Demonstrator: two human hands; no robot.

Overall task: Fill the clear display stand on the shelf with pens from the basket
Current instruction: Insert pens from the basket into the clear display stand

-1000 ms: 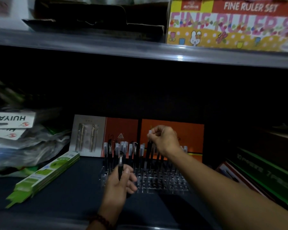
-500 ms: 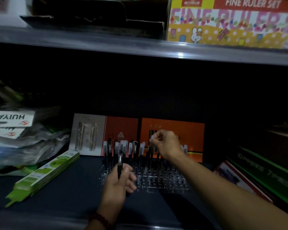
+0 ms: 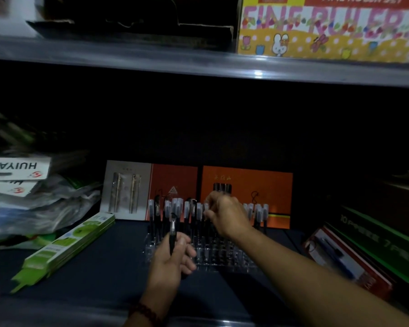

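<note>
Right hand [image 3: 227, 215] has dropped to back row, frame centre, pinching its pen [image 3: 206, 208] nearly seated in clear display stand [image 3: 222, 257]; left hand [image 3: 172, 258] grips next pen [image 3: 172, 239] upright, ready.

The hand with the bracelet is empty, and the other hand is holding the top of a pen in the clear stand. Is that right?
Not quite. The left hand, the one with the bracelet, isn't empty: it grips a black pen upright, as the head view shows. The right hand does pinch the top of a pen in the clear stand.
</note>
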